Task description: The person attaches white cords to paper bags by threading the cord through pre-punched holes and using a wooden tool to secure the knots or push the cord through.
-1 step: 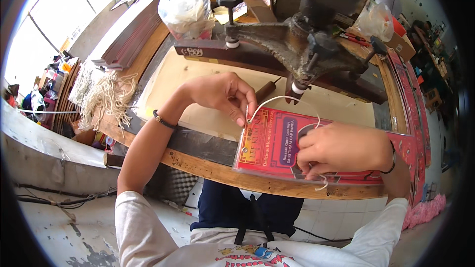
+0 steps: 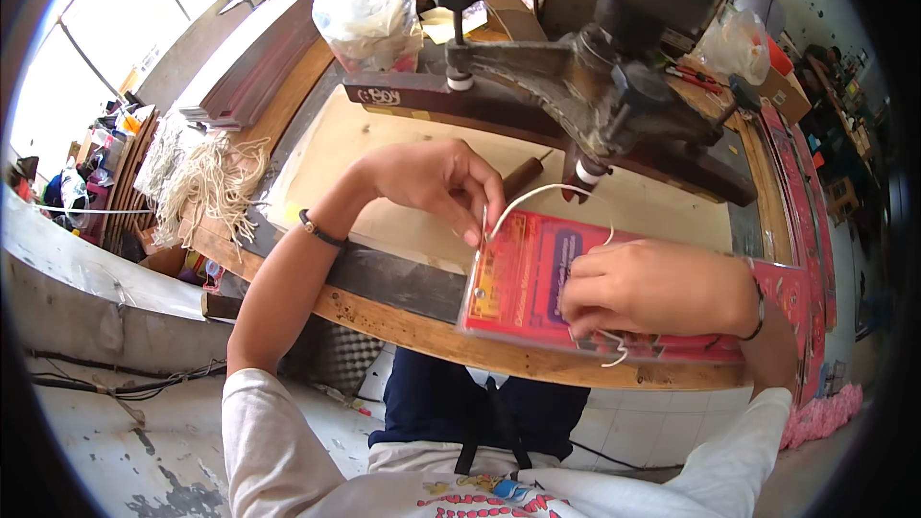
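A stack of red printed sheets (image 2: 513, 278), with a clear glossy edge, lies at the front of the bench. At its upper left corner my left hand (image 2: 446, 187) pinches a white cord (image 2: 556, 188) between thumb and fingers. The cord arcs from there over the sheets to my right hand (image 2: 657, 288). Its fingers are curled closed on the cord, and loose cord ends show below them. My right hand covers much of the sheets' middle. Just beyond my left hand lies an awl (image 2: 523, 176) with a dark wooden handle and a thin metal point.
A heavy metal press (image 2: 576, 67) with black knobs stands over the pale board (image 2: 336, 158). On the left are a bundle of cream cords (image 2: 223, 177) and long stacked sheets (image 2: 249, 77). A plastic bag (image 2: 366, 24) stands behind. More red sheets (image 2: 801, 221) line the right side.
My right hand has moved slightly left over the red sheets, its fingers curled further in. The view has shifted a little. My left hand keeps its pinch at the corner.
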`<state>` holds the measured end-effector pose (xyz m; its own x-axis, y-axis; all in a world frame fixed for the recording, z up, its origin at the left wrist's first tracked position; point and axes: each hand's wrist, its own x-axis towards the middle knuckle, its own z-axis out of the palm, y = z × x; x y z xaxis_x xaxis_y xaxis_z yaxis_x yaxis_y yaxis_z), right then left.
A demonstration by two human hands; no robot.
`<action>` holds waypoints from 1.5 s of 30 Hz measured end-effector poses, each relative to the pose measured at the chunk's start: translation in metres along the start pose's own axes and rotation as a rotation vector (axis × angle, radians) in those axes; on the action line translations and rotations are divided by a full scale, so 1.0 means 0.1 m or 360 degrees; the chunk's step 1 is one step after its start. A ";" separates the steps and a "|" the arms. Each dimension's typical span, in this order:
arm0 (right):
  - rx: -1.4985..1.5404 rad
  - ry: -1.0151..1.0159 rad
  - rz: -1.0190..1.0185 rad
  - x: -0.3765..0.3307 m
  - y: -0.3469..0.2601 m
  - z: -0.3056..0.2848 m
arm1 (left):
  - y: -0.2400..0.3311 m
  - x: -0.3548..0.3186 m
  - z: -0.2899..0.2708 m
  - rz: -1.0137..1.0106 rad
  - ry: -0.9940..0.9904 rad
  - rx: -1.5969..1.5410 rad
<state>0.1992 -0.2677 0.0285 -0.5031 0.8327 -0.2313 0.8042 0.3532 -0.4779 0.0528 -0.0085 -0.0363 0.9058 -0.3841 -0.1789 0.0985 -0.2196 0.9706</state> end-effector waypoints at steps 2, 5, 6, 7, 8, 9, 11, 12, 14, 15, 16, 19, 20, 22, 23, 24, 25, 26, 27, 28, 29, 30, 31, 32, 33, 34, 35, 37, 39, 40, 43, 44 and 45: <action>0.0074 0.0167 0.0116 0.02 -0.07 0.04 | -0.01 0.01 0.06 -0.0093 -0.0104 -0.0152; -0.0041 0.0279 -0.0043 0.04 -0.07 -0.05 | 0.02 -0.03 0.03 -0.0092 -0.0123 -0.0075; -0.0108 0.0278 -0.0150 0.04 -0.06 -0.06 | 0.00 -0.04 0.03 -0.0089 -0.0120 -0.0075; -0.0094 0.0259 -0.0149 0.03 -0.05 -0.02 | -0.04 -0.03 0.03 -0.0067 -0.0123 -0.0082; -0.0076 0.0301 -0.0177 0.06 -0.05 0.00 | -0.05 -0.02 0.02 -0.0046 -0.0159 -0.0092; -0.0058 0.0343 -0.0205 0.10 -0.05 0.02 | -0.06 -0.02 0.02 -0.0026 -0.0194 -0.0103; 0.0000 0.0416 -0.0248 0.17 -0.02 0.08 | -0.08 -0.02 -0.01 -0.0001 -0.0275 -0.0150; 0.0040 0.0448 -0.0261 0.21 0.01 0.13 | -0.07 -0.06 -0.04 0.0009 -0.0218 -0.0060; 0.0080 0.0496 -0.0267 0.25 0.06 0.19 | 0.01 -0.13 -0.10 0.0028 -0.0104 0.0123; 0.0080 0.0512 -0.0259 0.25 0.08 0.21 | -0.08 -0.16 -0.14 0.0098 0.0068 0.0069; 0.0081 0.0529 -0.0249 0.26 0.10 0.23 | -0.09 -0.19 -0.19 0.0114 0.0139 0.0056; 0.0106 0.0591 -0.0269 0.27 0.11 0.28 | -0.06 -0.32 -0.34 0.0073 0.0344 0.0025; 0.0109 0.0511 -0.0278 0.27 0.12 0.27 | -0.11 -0.35 -0.37 0.0041 0.0358 -0.0045; 0.0116 0.0353 -0.0293 0.23 0.14 0.17 | -0.24 -0.39 -0.44 -0.0022 0.0380 -0.0184; 0.0196 0.0271 -0.0324 0.20 0.14 0.11 | -0.20 -0.40 -0.43 -0.0020 0.0355 -0.0200; 0.0277 0.0188 -0.0355 0.16 0.13 0.03 | -0.22 -0.40 -0.44 -0.0036 0.0353 -0.0190; 0.0356 0.0105 -0.0387 0.14 0.14 -0.01 | -0.24 -0.41 -0.45 -0.0054 0.0352 -0.0179; 0.0364 0.0023 -0.0420 0.11 0.18 -0.02 | -0.25 -0.39 -0.45 -0.0060 0.0341 -0.0168; 0.0372 -0.0059 -0.0455 0.09 0.23 -0.02 | -0.24 -0.39 -0.45 -0.0059 0.0322 -0.0164; 0.0381 -0.0142 -0.0491 0.08 0.25 -0.02 | -0.22 -0.40 -0.45 -0.0058 0.0304 -0.0160; 0.0391 -0.0113 -0.0472 0.07 0.24 -0.02 | -0.21 -0.40 -0.45 -0.0049 0.0292 -0.0153; 0.0311 -0.0069 -0.0469 0.08 0.23 -0.01 | -0.22 -0.40 -0.46 -0.0052 0.0292 -0.0190; 0.0230 -0.0026 -0.0468 0.10 0.21 0.00 | -0.24 -0.41 -0.47 -0.0056 0.0292 -0.0228; 0.0149 0.0015 -0.0462 0.11 0.17 0.01 | -0.25 -0.41 -0.48 -0.0054 0.0290 -0.0266; 0.0140 0.0064 -0.0445 0.12 0.15 0.02 | -0.26 -0.40 -0.49 -0.0052 0.0272 -0.0255; 0.0130 0.0113 -0.0428 0.13 0.13 0.04 | -0.26 -0.39 -0.50 -0.0049 0.0255 -0.0244; 0.0128 0.0162 -0.0419 0.16 0.12 0.07 | -0.26 -0.40 -0.49 -0.0056 0.0242 -0.0239; 0.0161 0.0321 -0.0357 0.22 0.08 0.12 | -0.25 -0.40 -0.48 -0.0024 0.0226 -0.0163; 0.0416 0.0475 -0.0144 0.27 0.01 0.19 | -0.26 -0.39 -0.47 -0.0019 0.0217 -0.0125; 0.0648 0.0550 0.0047 0.28 -0.08 0.23 | -0.27 -0.38 -0.48 -0.0029 0.0210 -0.0122; 0.0757 0.0841 0.0129 0.37 -0.22 0.38 | -0.27 -0.36 -0.48 -0.0026 0.0188 -0.0118; 0.0691 0.0948 0.0067 0.41 -0.23 0.41 | -0.25 -0.35 -0.47 -0.0020 0.0185 -0.0115; 0.0645 0.0963 0.0075 0.44 -0.23 0.44 | -0.25 -0.35 -0.47 -0.0025 0.0187 -0.0101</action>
<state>0.1446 -0.2574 -0.0077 -0.1138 0.9745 0.1934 0.5816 0.2231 -0.7822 0.0379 0.0522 -0.0464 0.9456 -0.2726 -0.1776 0.1357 -0.1659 0.9768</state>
